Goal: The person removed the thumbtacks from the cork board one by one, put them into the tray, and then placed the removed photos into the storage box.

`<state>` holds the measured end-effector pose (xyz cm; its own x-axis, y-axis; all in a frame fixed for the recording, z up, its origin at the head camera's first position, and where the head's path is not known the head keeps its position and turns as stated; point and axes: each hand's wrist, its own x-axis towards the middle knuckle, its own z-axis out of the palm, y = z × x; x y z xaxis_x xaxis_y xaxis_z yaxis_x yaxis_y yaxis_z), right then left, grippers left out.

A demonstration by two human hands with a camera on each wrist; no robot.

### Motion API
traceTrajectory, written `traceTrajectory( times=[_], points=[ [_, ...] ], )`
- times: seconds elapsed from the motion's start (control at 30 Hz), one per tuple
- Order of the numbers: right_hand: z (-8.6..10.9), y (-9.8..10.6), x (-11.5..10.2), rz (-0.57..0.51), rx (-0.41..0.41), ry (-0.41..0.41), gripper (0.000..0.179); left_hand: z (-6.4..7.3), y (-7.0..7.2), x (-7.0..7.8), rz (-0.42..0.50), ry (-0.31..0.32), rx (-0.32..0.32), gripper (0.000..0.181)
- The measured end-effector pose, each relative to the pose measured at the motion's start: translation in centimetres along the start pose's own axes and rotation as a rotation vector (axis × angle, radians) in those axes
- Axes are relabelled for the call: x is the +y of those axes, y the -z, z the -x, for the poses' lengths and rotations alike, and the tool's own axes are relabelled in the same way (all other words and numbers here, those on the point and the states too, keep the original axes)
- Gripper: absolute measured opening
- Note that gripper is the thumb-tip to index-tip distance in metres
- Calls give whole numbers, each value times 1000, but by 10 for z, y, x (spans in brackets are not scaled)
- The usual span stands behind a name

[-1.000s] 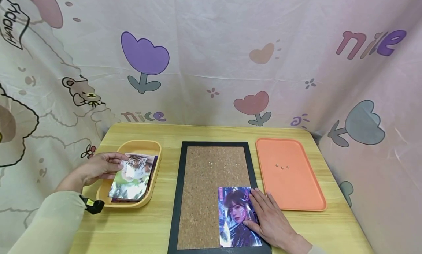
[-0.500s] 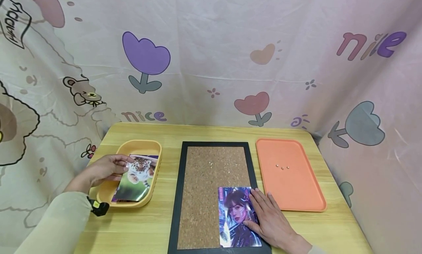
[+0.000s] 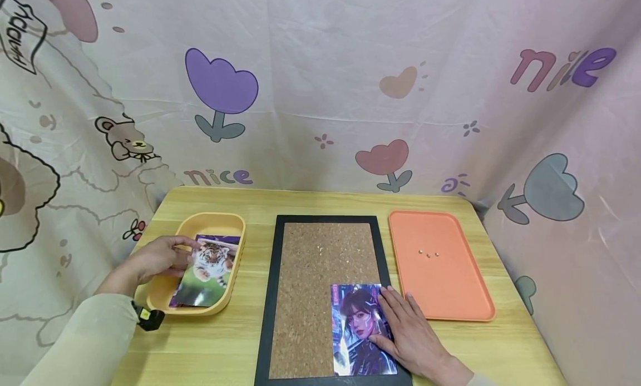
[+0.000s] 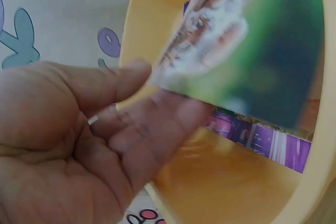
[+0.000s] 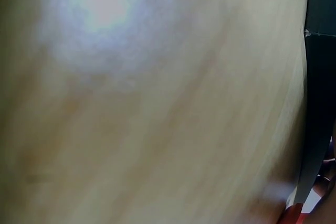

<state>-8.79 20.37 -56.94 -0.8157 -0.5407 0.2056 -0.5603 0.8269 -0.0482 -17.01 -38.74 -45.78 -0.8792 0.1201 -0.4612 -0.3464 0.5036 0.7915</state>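
In the head view, my left hand (image 3: pixel 160 261) is at the left side of a yellow basket (image 3: pixel 159 297). A tiger-cub photo card (image 3: pixel 207 266) lies there on other purple-edged cards (image 4: pixel 278 148). The left wrist view shows the thumb apart from the card's corner and the fingers loosely bent by its edge, with no pinch visible. My right hand (image 3: pixel 413 336) rests with extended fingers on the right edge of a card with a purple-blue portrait (image 3: pixel 358 330). That card lies at the lower right of a black-framed cork board (image 3: pixel 305 297), partly covered by the hand.
To the right of the board lies an orange tray (image 3: pixel 440 291) with several small pins (image 3: pixel 428 255) on it. A wooden table (image 3: pixel 210 352) bears everything. A printed cloth (image 3: pixel 310 85) hangs behind and at the sides. The right wrist view shows mostly tabletop and black frame (image 5: pixel 320 87).
The tiger-cub card has shifted right and settled lower into the basket. My left hand moved right with it, then drew its fingers slightly back. My right hand has stayed put.
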Motion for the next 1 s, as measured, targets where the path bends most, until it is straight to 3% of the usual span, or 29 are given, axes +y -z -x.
traceTrajectory(
  times=[0.23,0.5,0.73,0.83,1.0],
  points=[
    [2,-2,1,10,38,22,87,10,-2,12,-79,24,64,42],
    [1,-1,2,16,43,28,87,21,-11,22,-63,-48,88,38],
    [0,-2,4,4,86,63,87,36,-41,43,-124,-148,156,30],
    [0,-2,4,6,97,72,87,39,-57,52,-78,-194,150,24],
    [0,0,5,19,89,77,82,39,-89,69,-86,-230,143,20]
  ],
)
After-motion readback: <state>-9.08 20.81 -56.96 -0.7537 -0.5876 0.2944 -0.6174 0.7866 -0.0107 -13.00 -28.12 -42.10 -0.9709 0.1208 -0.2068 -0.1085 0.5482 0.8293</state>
